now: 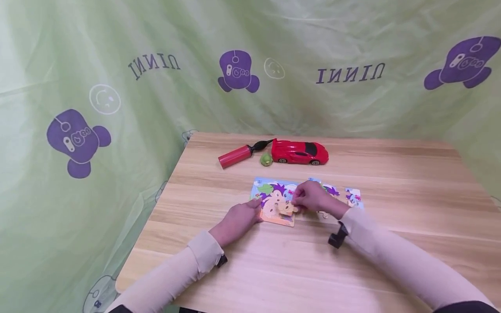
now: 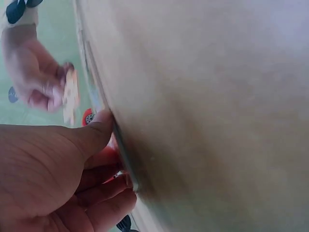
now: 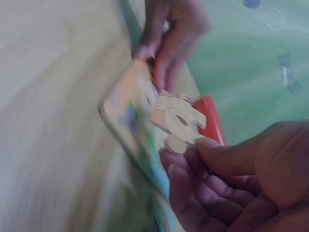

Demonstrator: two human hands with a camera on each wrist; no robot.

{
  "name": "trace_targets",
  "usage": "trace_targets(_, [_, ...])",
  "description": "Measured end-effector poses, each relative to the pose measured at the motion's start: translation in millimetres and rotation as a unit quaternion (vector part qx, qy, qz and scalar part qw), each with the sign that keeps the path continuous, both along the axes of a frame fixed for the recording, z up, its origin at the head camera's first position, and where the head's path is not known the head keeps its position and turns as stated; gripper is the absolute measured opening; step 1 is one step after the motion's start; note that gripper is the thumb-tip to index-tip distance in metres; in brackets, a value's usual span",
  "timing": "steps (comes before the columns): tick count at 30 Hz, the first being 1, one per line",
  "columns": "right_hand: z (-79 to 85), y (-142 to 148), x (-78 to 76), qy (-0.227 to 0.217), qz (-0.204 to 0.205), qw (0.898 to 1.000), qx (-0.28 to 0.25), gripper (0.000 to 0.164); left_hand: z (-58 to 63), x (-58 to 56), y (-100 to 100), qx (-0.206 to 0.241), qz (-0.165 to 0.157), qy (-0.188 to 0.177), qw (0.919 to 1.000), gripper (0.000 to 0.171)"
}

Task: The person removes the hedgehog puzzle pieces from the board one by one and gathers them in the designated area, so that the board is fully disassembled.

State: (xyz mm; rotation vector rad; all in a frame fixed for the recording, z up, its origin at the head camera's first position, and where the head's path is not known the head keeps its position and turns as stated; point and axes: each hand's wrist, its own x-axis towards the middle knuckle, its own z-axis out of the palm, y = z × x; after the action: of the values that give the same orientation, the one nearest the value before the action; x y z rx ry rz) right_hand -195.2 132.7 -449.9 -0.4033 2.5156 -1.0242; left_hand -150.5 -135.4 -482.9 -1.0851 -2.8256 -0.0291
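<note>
A hedgehog puzzle board (image 1: 283, 221) lies on the wooden table in front of the person. At its left edge, the left hand (image 1: 239, 221) grips the board between thumb and fingers. The right hand (image 1: 313, 196) pinches a yellow-and-orange puzzle piece (image 1: 287, 208) by one end, over the board's lower right part. In the right wrist view the puzzle piece (image 3: 178, 118) shows its printed face, held between thumb (image 3: 217, 153) and fingertips above the board (image 3: 126, 104). The left wrist view catches the same piece (image 2: 71, 96) edge-on.
More puzzle pieces (image 1: 354, 198) lie right of the board, partly behind the right forearm. Farther back stand a red toy car (image 1: 299, 152), a small green toy (image 1: 266, 159) and a red hand pump (image 1: 235, 156). A green printed curtain (image 1: 274, 108) surrounds the table (image 1: 411, 187).
</note>
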Motion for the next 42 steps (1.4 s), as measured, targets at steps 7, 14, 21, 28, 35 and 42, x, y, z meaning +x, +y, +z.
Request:
trace_targets(7, [4.9,45,12.7,-0.020,0.004,0.999,0.030,0.010,4.5,-1.8,-7,-0.022,0.015,-0.015,0.9995,0.032])
trace_targets(14, [1.1,63,33.4,-0.031,0.017,0.998,0.054,0.012,6.9,1.2,-10,-0.016,0.023,-0.015,0.9995,0.034])
trace_targets(21, [0.2,70,41.5,-0.043,0.012,0.997,0.060,0.012,7.6,2.9,-12,-0.031,0.021,-0.010,0.9992,0.034])
trace_targets(28, [1.3,61,39.3,0.017,0.013,0.993,0.116,0.017,7.2,2.3,-13,-0.027,0.020,-0.018,0.9993,0.034])
trace_targets(35, [15.7,15,37.1,0.146,0.030,0.976,0.161,0.019,5.0,2.1,-11,-0.018,0.014,-0.025,0.9994,0.033])
trace_targets(42, [18.2,-17,34.9,0.176,0.101,0.969,0.141,0.014,3.1,-0.6,-3,-0.015,-0.012,-0.013,0.9997,0.033])
